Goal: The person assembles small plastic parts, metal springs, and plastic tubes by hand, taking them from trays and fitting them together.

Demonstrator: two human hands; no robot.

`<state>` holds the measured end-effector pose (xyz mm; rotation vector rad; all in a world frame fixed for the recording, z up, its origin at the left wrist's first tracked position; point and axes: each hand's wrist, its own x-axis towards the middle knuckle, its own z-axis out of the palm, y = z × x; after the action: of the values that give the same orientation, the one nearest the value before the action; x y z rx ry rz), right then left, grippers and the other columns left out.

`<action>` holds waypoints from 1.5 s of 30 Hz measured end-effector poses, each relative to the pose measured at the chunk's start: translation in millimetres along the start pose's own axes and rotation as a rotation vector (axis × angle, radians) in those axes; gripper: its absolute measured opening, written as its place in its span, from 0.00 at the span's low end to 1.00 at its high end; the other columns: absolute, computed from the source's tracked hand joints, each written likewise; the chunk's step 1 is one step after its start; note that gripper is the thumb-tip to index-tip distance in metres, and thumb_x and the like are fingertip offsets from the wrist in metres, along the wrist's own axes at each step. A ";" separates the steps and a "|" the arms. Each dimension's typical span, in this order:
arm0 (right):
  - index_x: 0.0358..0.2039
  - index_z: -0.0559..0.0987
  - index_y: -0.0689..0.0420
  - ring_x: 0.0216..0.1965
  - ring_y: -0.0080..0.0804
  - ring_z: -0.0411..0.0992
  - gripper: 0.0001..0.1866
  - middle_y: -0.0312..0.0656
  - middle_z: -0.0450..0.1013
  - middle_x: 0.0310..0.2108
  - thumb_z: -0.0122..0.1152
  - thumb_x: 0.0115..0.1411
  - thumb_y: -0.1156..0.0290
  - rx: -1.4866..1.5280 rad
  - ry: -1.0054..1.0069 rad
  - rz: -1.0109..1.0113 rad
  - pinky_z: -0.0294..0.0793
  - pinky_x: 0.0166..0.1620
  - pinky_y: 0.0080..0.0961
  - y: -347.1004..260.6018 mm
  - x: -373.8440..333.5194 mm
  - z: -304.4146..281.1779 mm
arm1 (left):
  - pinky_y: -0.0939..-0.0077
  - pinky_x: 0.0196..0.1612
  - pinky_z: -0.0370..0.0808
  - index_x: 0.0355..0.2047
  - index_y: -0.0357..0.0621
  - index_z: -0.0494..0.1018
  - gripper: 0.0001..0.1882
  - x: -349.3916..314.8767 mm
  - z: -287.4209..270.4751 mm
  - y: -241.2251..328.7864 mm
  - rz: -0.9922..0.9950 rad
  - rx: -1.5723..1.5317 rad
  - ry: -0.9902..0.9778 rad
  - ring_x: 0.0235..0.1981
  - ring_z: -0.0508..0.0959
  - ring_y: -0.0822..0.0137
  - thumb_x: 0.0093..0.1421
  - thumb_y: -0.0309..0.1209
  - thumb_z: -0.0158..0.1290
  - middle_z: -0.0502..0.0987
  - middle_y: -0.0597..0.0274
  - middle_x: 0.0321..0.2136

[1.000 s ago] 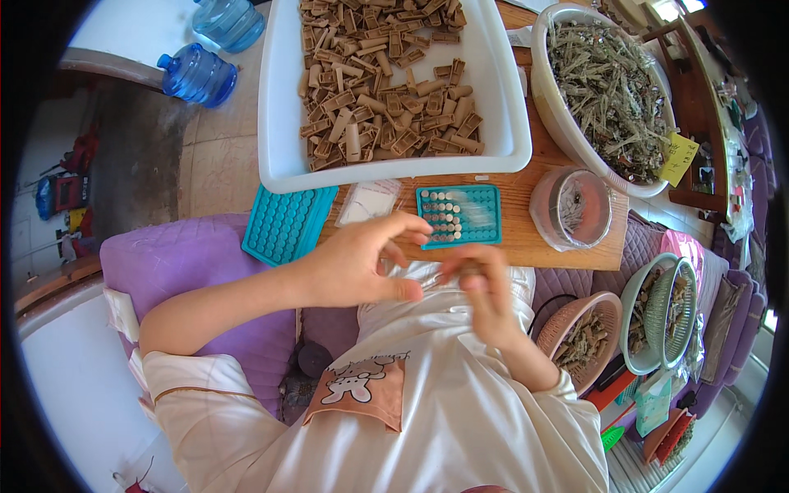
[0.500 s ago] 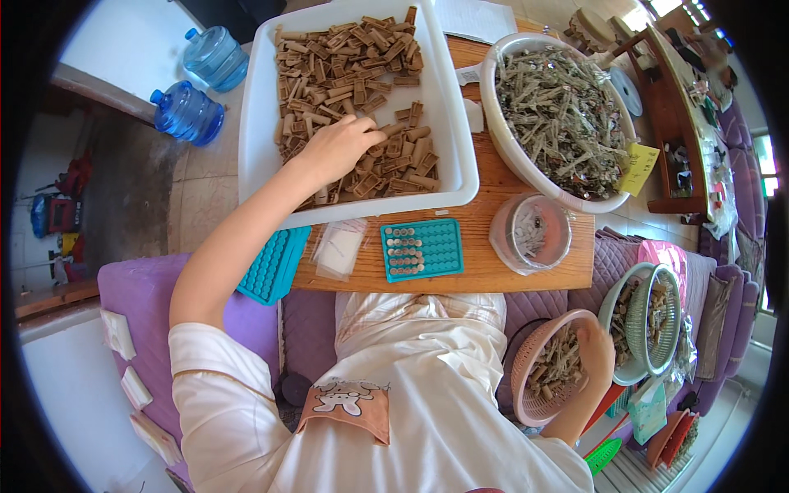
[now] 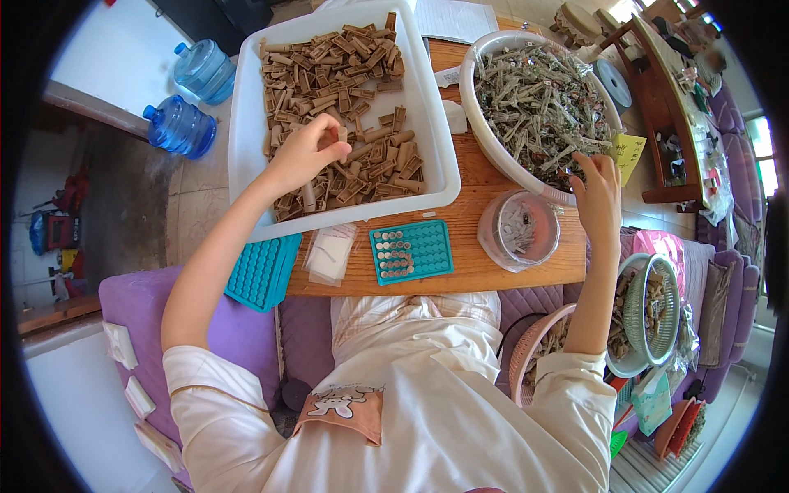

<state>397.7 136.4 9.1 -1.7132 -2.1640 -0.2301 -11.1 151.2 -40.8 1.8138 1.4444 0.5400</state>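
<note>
A white tray (image 3: 440, 148) holds a heap of small brown plastic casings (image 3: 329, 70). Over its middle, my left hand (image 3: 308, 152) has its fingers curled in a pinch around what looks like one brown casing. To the right stands a round white basin (image 3: 485, 131) full of thin, clear-and-green strip-like parts (image 3: 542, 107). At the basin's near right rim is my right hand (image 3: 598, 195), its fingers apart and reaching down to the parts. I see nothing held in it.
On the wooden table (image 3: 460, 242) are a teal tray (image 3: 431, 251) with small round metal pieces, a tub (image 3: 489, 234) of white bits, clear bags (image 3: 331, 253) and stacked teal trays (image 3: 261, 271). A pink basket (image 3: 526, 349) and a green basket (image 3: 629, 324) stand at right.
My right hand has come up from the pink basket to the white basin. My left hand has lifted slightly from the brown casings and moved left, its fingers now pinched.
</note>
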 end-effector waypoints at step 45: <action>0.38 0.73 0.59 0.30 0.24 0.70 0.12 0.41 0.72 0.29 0.53 0.51 0.74 0.407 -0.242 0.112 0.68 0.34 0.20 3.8 31.6 -45.3 | 0.89 0.20 0.59 0.31 0.47 0.63 0.03 -98.6 -0.1 33.8 -0.705 -1.192 -0.224 0.17 0.59 0.82 0.59 0.31 0.43 0.62 0.72 0.21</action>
<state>403.7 150.0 62.4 -1.6787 -2.0808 0.4404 -16.8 54.3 -3.1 0.3769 1.0866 0.5937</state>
